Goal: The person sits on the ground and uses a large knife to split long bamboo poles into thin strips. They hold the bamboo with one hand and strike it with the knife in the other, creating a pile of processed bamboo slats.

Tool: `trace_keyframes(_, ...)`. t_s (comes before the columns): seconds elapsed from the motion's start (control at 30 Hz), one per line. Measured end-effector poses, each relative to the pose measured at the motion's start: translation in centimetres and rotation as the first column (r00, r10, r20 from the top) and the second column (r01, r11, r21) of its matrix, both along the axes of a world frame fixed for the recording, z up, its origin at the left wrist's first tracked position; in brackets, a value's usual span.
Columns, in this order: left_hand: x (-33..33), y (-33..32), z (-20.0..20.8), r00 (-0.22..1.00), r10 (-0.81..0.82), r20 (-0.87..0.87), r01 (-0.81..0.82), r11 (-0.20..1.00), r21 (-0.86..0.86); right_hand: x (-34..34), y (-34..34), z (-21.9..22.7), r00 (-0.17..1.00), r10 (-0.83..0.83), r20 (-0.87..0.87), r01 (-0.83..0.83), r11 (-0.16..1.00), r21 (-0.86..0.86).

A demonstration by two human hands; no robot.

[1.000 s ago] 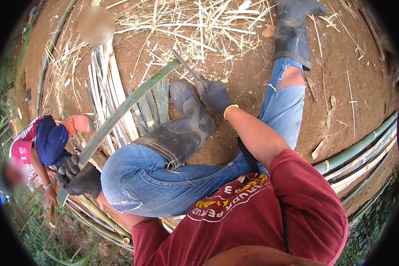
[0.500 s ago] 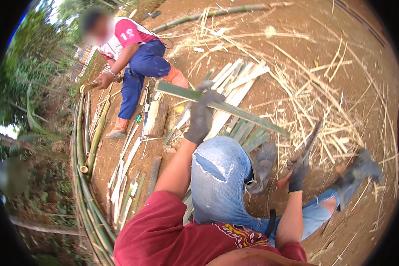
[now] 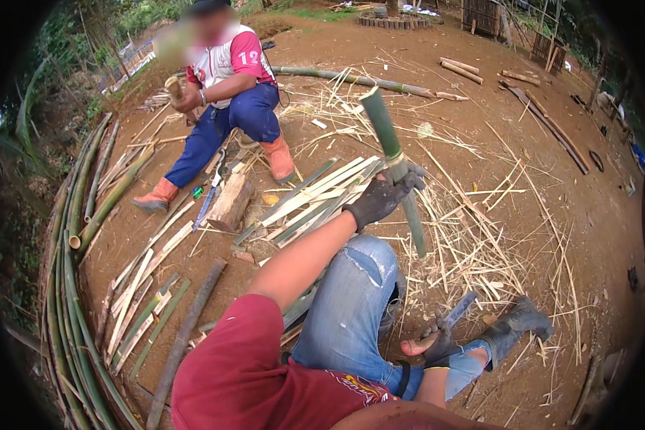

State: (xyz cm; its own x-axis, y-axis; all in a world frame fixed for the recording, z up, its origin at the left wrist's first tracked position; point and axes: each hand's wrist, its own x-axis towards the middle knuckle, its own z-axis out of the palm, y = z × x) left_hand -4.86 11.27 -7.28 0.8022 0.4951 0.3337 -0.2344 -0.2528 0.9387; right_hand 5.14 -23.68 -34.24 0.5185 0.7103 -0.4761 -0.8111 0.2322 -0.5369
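My left hand point(image 3: 375, 203), in a dark work glove, is closed round the middle of a green split bamboo piece point(image 3: 381, 123). The piece stands nearly upright above my raised knee, its broader end up and a joint ring just over my fingers. Low on the right, beside my outstretched leg, my gloved right hand point(image 3: 441, 351) grips a knife point(image 3: 459, 309). Its reddish handle end sticks out left of my fist, and the blade points up and to the right, away from the bamboo piece.
Pale shavings point(image 3: 473, 251) are heaped ahead of my knee. Split bamboo strips point(image 3: 315, 195) lie beyond my left arm, near a short log point(image 3: 233, 203) and a saw point(image 3: 206, 204). A co-worker point(image 3: 240, 100) sits at far left holding bamboo. Long bamboo poles point(image 3: 68, 315) run along the left.
The bamboo piece has turned from slanting across to nearly upright in my left hand. My right hand and the knife have lowered and tilted. The view has swung up and round.
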Motion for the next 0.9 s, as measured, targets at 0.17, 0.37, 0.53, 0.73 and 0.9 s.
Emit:
trace_keyframes(0.17, 2.7, -4.5, 5.5, 0.863, -0.018, 0.504, 0.176, 0.948, -0.267, -0.6, -1.5, -1.0, 0.954, -0.296, 0.041, 0.296, 0.955, -0.006)
trace_keyframes(0.37, 3.5, -13.5, 7.3, 0.928, 0.190, 0.320, -0.252, 0.953, 0.166, -0.3, -5.5, 8.4, 0.935, -0.238, 0.261, 0.227, 0.971, 0.074)
trace_keyframes(0.53, 4.7, -15.5, 1.5, 0.906, 0.344, 0.247, -0.347, 0.937, -0.033, -1.1, -7.8, 15.9, 0.745, -0.412, 0.524, 0.550, 0.824, -0.136)
trace_keyframes(0.73, 4.6, -14.2, 5.0, 0.929, 0.092, 0.358, 0.089, 0.884, -0.458, 4.0, -10.1, 24.7, 0.448, -0.486, 0.750, 0.586, 0.794, 0.164)
trace_keyframes(0.9, 3.8, -13.0, 6.2, 0.885, 0.141, 0.443, 0.142, 0.827, -0.545, 5.0, -5.5, 35.8, 0.297, -0.324, 0.898, 0.459, 0.873, 0.164)
